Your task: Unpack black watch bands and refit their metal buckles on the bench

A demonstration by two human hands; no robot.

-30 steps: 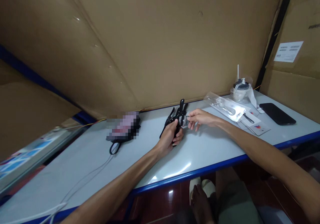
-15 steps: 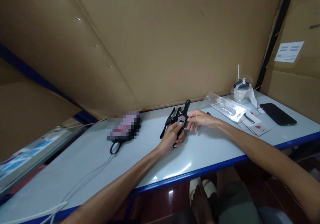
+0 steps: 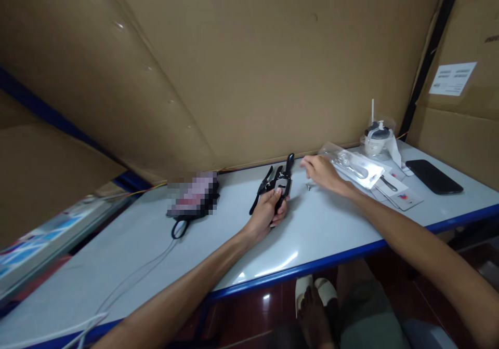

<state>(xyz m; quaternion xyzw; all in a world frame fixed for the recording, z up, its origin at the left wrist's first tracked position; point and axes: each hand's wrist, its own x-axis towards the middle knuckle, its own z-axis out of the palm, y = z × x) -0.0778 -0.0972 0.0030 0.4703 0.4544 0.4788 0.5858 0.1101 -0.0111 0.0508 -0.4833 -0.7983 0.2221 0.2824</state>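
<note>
My left hand (image 3: 267, 209) is wrapped around a black-handled tool with a flat grey metal plate (image 3: 282, 184), its black handle pointing up and away. Just left of it on the table lie more black-handled tools (image 3: 260, 189), partly hidden behind the held one. My right hand (image 3: 322, 172) is off to the right, apart from the tool, its fingers bent together. Whether anything is between those fingertips I cannot make out. Below them a small shiny metal piece (image 3: 309, 187) lies on the white table (image 3: 331, 224).
Clear plastic packaging (image 3: 349, 167) and printed cards (image 3: 399, 196) lie on the right, near a black phone (image 3: 433, 176) and a lidded cup (image 3: 376, 140). At left sits a blurred pouch-like object (image 3: 195, 198) with a black loop. Cardboard (image 3: 253, 68) walls the back.
My right hand has left the tool and moved right and away from me. The small metal piece now shows on the table. My left hand keeps its hold, nearly unmoved.
</note>
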